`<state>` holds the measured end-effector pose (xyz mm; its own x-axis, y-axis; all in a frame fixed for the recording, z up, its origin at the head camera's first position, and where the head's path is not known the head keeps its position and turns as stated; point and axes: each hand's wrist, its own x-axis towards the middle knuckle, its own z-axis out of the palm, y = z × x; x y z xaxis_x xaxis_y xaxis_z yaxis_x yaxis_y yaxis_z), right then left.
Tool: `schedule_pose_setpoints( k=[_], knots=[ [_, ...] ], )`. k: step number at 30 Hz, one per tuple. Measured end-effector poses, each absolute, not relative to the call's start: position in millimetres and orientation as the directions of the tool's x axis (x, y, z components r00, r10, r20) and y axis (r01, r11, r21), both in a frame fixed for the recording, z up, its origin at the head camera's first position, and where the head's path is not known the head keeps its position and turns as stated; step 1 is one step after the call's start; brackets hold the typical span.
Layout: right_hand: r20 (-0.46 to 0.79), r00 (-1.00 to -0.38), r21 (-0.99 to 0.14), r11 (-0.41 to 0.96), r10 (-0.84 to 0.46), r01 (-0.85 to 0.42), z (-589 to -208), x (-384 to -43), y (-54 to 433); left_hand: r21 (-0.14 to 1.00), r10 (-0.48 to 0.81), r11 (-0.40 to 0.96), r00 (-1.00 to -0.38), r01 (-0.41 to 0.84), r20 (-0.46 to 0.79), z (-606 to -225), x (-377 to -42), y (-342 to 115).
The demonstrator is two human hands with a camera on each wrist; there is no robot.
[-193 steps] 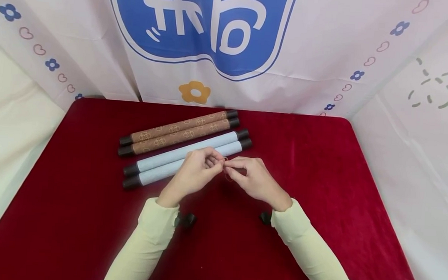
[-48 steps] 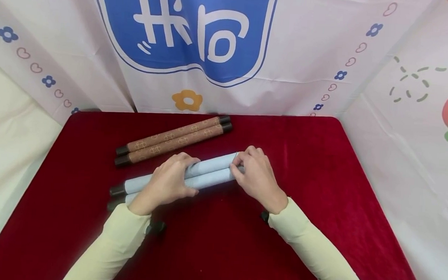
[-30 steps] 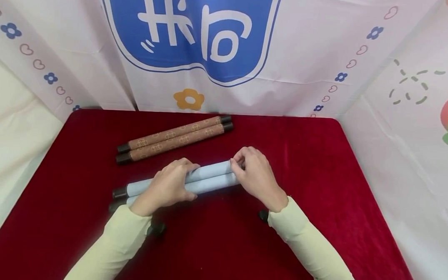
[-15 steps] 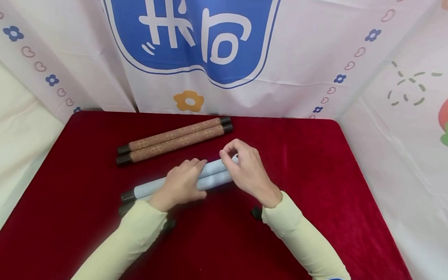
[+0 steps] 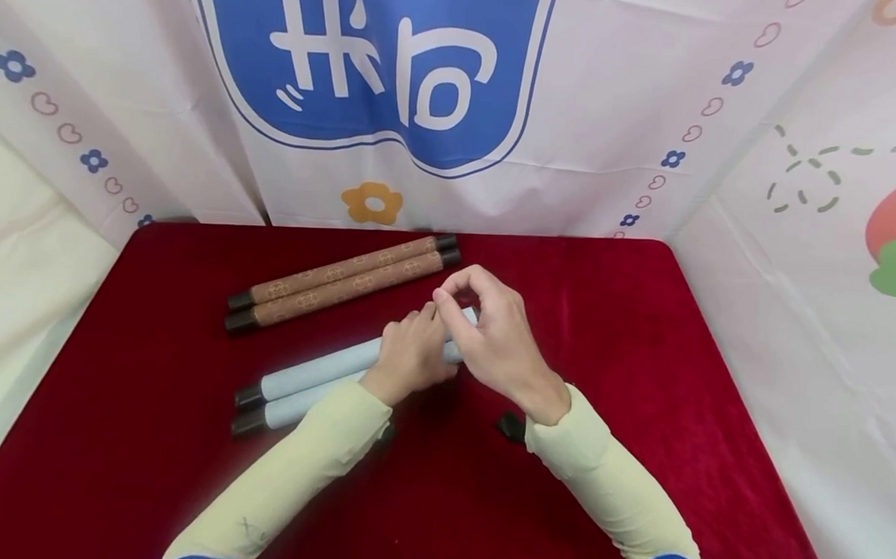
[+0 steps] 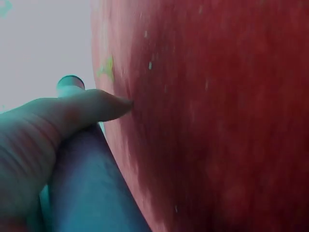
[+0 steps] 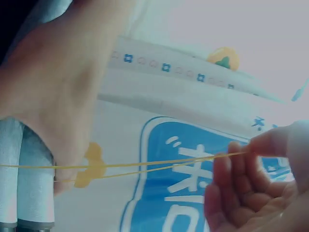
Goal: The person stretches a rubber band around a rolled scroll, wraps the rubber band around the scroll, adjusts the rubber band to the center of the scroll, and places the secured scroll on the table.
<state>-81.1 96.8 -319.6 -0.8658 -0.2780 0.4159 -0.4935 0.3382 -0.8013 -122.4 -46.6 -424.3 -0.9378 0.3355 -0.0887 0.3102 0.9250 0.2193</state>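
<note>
Two light blue scrolls with black ends lie side by side, slanting up to the right. Around them near their right end, my left hand grips the pair; its thumb crosses one blue scroll in the left wrist view. My right hand is just beyond, over the same end. In the right wrist view, thumb and fingertips of this hand pinch a yellow rubber band. Two strands of it stretch taut from the pinch to the scrolls, passing the left hand's fingers.
Behind the blue pair, two brown patterned scrolls with black ends lie together on the red cloth-covered table. A printed white curtain rises along the table's back edge, with pale sheets at both sides.
My left hand has slid right along the blue scrolls to their right end. The right hand has shifted slightly up and left, pulling the band. Earlier, both hands fingered the band above the scrolls.
</note>
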Motion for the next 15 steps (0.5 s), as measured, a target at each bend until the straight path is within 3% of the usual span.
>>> schedule_pose_setpoints(
  k=[6, 10, 12, 15],
  knots=[
    [0.617, -0.675, -0.695, 0.121, -0.404, -0.708, -319.6, -64.9, 91.8, 0.366, 0.306, 0.889, -0.952, 0.276, -0.027, -413.2, -148.8, -68.1],
    [0.679, -0.562, -0.641, -0.008, -0.472, -0.768, -330.2, -53.9, 93.0, 0.475, 0.284, 0.846, -0.959, 0.240, -0.020, -389.4, -166.3, -89.3],
    [0.677, -0.540, -0.634, -0.025, -0.500, -0.773, -337.6, -51.6, 97.6, 0.516, 0.273, 0.828, -0.961, 0.218, -0.034, -374.6, -172.3, -101.5],
    [0.608, -0.584, -0.678, 0.031, -0.537, -0.734, -348.4, -55.1, 109.0, 0.580, 0.288, 0.788, -0.956, 0.208, -0.049, -352.6, -177.9, -123.1]
  ],
)
